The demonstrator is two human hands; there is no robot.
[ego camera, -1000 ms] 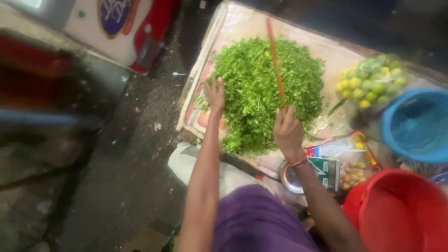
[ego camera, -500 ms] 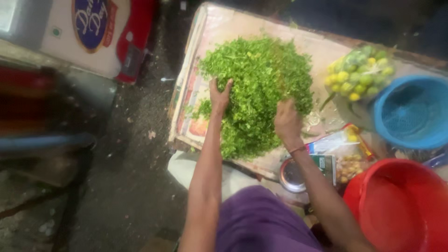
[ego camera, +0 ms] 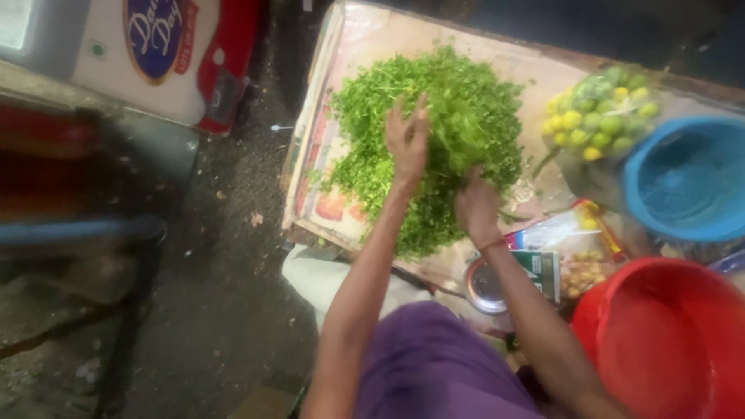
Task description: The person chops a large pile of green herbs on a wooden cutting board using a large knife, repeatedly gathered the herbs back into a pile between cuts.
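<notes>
A big heap of chopped green leaves (ego camera: 434, 116) lies on a board covered with a printed sheet (ego camera: 322, 182). My left hand (ego camera: 407, 140) rests flat on the middle of the heap, fingers spread and pointing away from me. My right hand (ego camera: 475, 206) is at the heap's near right edge with its fingers pushed into the leaves and hidden by them. No knife or stick shows in either hand.
A clear bag of yellow and green limes (ego camera: 597, 116) sits right of the heap, with a blue tub (ego camera: 683, 182) beyond it. A red bucket (ego camera: 660, 341), a small metal bowl (ego camera: 485, 287) and packets (ego camera: 563, 252) lie near my right arm. A white and red cabinet (ego camera: 155, 54) stands at the left.
One second ago my right hand held a long orange stick over the heap; the stick is now out of sight and that hand has sunk into the leaves. My left hand moved toward the heap's middle.
</notes>
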